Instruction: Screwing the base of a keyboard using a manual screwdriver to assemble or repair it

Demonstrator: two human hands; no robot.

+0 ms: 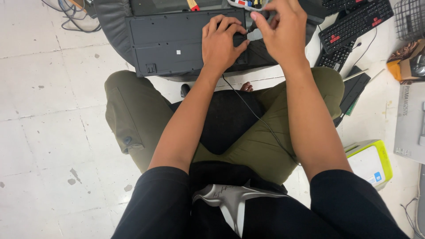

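I see the dark grey plastic keyboard point(177, 42) lying face down ahead of my knees, so its back is reachable. My left hand point(221, 44) presses flat, fingers spread, to steady it. My right hand point(281, 31) pinches a thin dark tool point(259, 23) at its edge.

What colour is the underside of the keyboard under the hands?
Dark grey keyboard, seen best in the head view.

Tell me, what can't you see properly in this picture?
- Head view: the tool tip in the right hand is hidden by its fingers.
- The keyboard lies back-up, so its keys are hidden, and the left hand covers the spot being worked on.
- The top edge cuts off the tools.
- The right edge cuts off the wire basket.
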